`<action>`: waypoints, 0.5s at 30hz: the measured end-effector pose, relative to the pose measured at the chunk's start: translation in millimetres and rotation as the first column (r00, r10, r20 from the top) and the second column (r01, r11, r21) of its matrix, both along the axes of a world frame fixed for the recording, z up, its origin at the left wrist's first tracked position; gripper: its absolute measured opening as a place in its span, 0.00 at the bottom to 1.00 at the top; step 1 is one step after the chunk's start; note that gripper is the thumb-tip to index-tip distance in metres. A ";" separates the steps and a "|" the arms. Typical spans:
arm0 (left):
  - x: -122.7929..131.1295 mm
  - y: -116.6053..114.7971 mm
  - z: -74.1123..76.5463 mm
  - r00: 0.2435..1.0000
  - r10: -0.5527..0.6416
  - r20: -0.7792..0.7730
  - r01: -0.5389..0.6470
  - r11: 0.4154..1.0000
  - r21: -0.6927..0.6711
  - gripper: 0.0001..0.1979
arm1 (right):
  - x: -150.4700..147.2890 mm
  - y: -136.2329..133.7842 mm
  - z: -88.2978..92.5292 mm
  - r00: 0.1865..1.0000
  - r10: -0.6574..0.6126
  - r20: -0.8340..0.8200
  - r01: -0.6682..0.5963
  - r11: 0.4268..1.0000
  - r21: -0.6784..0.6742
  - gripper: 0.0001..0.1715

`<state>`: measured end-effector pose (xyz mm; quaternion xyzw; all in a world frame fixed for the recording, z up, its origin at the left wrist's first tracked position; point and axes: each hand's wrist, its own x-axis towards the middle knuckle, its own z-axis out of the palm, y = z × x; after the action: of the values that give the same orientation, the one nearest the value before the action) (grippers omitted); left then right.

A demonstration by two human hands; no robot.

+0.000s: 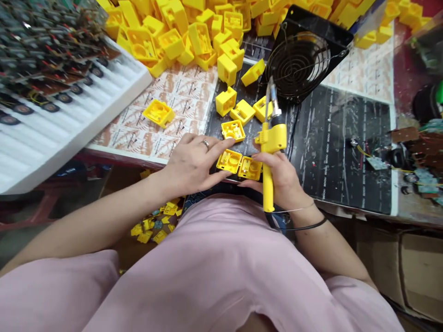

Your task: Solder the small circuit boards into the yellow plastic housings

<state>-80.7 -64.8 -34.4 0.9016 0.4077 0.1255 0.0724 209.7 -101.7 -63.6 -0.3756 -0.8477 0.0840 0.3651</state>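
My left hand (194, 162) straddles an open yellow plastic casing (229, 161), thumb at its near edge and index finger along its far side. A second yellow casing half (250, 168) lies against it on the right, by my right thumb and fingers. My right hand (282, 177) is wrapped round a soldering iron (268, 182) with a yellow handle, its metal tip pointing up and away. Just beyond my left index fingertip sits another open casing (233, 131). Several more casings (242, 112) stand behind it.
A black fan (301, 53) stands tilted at the back. Yellow casings (194, 32) are heaped along the far side. At left, a white foam tray (114, 99) carries circuit boards. Wired boards (422, 157) lie at right. One casing (158, 113) sits apart at left.
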 end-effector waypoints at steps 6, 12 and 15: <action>15.6 37.1 13.7 0.980 0.195 -0.028 -0.196 0.981 -0.013 0.27 | 13.9 39.7 30.8 0.982 -0.173 0.076 0.168 0.983 0.073 0.22; 35.0 61.9 23.4 0.940 0.225 -0.257 -0.239 0.971 -0.023 0.23 | -0.3 115.8 25.2 0.903 0.045 0.427 -0.049 0.999 -0.002 0.23; 23.6 62.2 27.7 0.914 0.263 -0.308 -0.282 0.959 -0.020 0.27 | -14.2 135.6 16.0 0.860 0.074 0.505 -0.086 0.996 0.001 0.26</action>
<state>-57.2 -2.5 -6.7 0.8416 0.5394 -0.0179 0.0198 195.6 33.9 -47.6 -0.3447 -0.9294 -0.0121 0.1313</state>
